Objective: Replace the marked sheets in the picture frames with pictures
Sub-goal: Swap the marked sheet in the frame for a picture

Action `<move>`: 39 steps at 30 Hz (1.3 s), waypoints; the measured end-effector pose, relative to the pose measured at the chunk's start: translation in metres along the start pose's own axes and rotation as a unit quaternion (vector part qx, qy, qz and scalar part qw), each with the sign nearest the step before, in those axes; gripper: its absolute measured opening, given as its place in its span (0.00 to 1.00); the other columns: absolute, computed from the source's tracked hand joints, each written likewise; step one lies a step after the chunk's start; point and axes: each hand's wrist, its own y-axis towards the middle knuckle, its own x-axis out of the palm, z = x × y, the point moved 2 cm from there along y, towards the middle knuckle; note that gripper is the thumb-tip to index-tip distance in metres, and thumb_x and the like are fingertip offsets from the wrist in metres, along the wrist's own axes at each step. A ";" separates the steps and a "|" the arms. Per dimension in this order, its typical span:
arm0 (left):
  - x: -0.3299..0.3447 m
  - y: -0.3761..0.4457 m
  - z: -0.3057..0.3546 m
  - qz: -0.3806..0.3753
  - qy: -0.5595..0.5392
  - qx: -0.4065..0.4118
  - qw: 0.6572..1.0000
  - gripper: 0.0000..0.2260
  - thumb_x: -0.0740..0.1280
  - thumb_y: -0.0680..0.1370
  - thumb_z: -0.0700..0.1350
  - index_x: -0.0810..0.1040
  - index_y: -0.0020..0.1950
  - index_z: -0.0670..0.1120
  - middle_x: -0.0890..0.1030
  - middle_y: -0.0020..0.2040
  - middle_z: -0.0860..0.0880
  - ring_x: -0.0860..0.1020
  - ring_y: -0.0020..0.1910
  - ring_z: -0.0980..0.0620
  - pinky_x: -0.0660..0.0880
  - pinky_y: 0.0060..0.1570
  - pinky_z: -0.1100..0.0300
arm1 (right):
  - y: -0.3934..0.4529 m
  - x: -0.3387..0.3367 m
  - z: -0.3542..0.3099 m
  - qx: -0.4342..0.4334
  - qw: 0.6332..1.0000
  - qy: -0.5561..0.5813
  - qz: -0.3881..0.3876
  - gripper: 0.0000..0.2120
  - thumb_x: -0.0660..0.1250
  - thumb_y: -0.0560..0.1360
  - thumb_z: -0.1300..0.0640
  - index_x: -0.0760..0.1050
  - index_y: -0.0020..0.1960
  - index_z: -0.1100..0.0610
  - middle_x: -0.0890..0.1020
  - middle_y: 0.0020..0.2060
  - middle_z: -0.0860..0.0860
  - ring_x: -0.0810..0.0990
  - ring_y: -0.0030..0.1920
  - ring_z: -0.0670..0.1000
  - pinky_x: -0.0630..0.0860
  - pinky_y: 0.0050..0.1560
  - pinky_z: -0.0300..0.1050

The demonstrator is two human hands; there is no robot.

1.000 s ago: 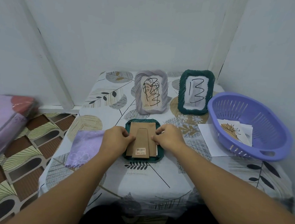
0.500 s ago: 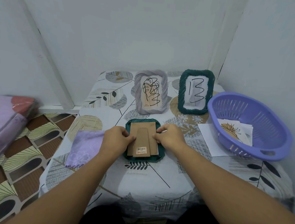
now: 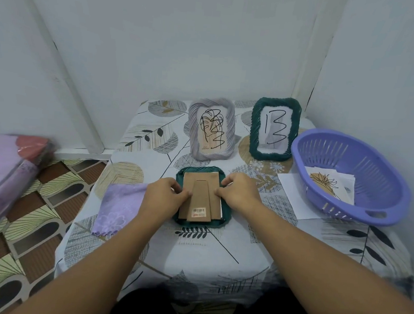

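On the near frame the fingertips of both hands are curled down onto the brown cardboard backing board (image 3: pixel 201 198) of a dark green rope-edged picture frame (image 3: pixel 225 214) that lies face down in the middle of the leaf-printed tablecloth (image 3: pixel 217 253). The left hand (image 3: pixel 163 195) bends its fingers onto the board's left edge beside the folded-flat easel strut, and the right hand (image 3: pixel 239 192) pinches at the right edge, where a sliver of white sheet shows under the cardboard; whether either thumb is hooked beneath the board cannot be told. The frame probably lies on its face so that the back is reachable and the board can be seated or lifted evenly, with one hand at each side to keep it from skewing. A lilac embroidered cloth (image 3: pixel 119 205) lies just left of the frame, partly under the left wrist. Farther back stand two upright frames, a pale grey twisted-rope frame (image 3: pixel 190 130) holding a scribbled-over sheet and a second dark green rope frame (image 3: pixel 254 133) holding a white sheet marked "13"; both marked sheets appear yet to be swapped. At the right a lavender slotted plastic basket (image 3: pixel 381 217) holds the picture prints (image 3: pixel 323 183), the top one a line-drawn plant on an orange disc, and rests on a loose white sheet (image 3: pixel 291 191).
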 end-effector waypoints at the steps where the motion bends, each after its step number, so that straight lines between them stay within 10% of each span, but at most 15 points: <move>1: -0.001 0.000 0.000 -0.004 -0.003 0.001 1.000 0.12 0.75 0.76 0.55 0.82 0.48 0.47 0.81 0.42 0.53 0.77 0.39 0.60 0.70 0.33 0.63 | 0.001 0.000 0.001 0.000 1.000 0.000 -0.004 0.13 0.78 0.72 0.51 0.82 0.54 0.53 0.83 0.52 0.49 0.81 0.53 0.50 0.77 0.51 0.44; 39: -0.001 0.006 0.004 -0.079 -0.013 -0.031 0.996 0.24 0.84 0.63 0.58 0.81 0.50 0.48 0.82 0.47 0.51 0.80 0.46 0.53 0.74 0.36 0.59 | 0.002 0.003 -0.001 -0.011 1.000 -0.001 -0.015 0.11 0.78 0.73 0.54 0.82 0.54 0.52 0.82 0.50 0.48 0.78 0.49 0.49 0.73 0.50 0.42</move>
